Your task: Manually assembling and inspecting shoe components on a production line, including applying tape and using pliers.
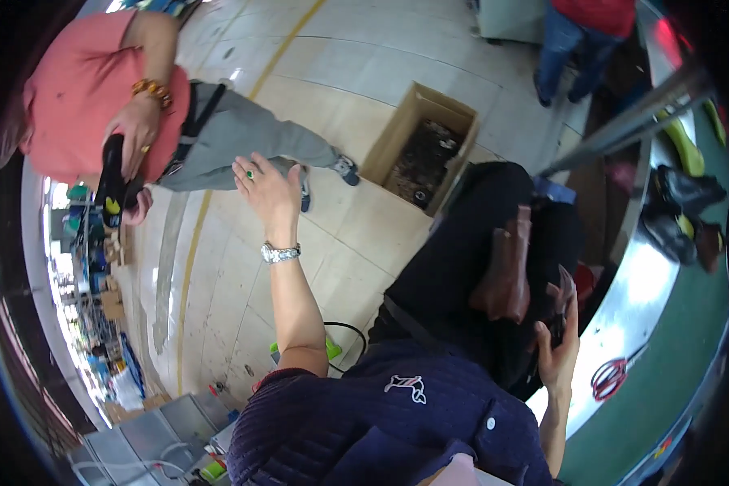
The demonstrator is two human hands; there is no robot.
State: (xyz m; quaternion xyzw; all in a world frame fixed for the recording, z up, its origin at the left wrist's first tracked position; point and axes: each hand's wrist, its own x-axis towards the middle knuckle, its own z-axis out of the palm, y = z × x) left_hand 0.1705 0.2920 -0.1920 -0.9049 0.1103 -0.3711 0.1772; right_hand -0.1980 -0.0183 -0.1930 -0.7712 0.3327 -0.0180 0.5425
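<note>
My left hand (269, 192) is raised over the floor, palm down with its fingers stretched out and nothing in it. A ring with a green stone and a metal wristwatch (281, 253) are on that arm. Low at my right thigh, my right hand (560, 347) is closed around a dark hand tool with a curved metal tip (566, 282); its exact kind is partly hidden by the fingers. Across my lap lies a brown leather shoe upper (506, 277), just left of the tool and apart from my left hand.
A co-worker in a pink shirt (77, 105) stands at left, holding a black shoe (112, 174). An open cardboard box (382, 154) with dark scraps sits ahead. Along my right runs a green-topped bench (664, 364) with shoes (679, 215) and a red coiled cord (608, 378).
</note>
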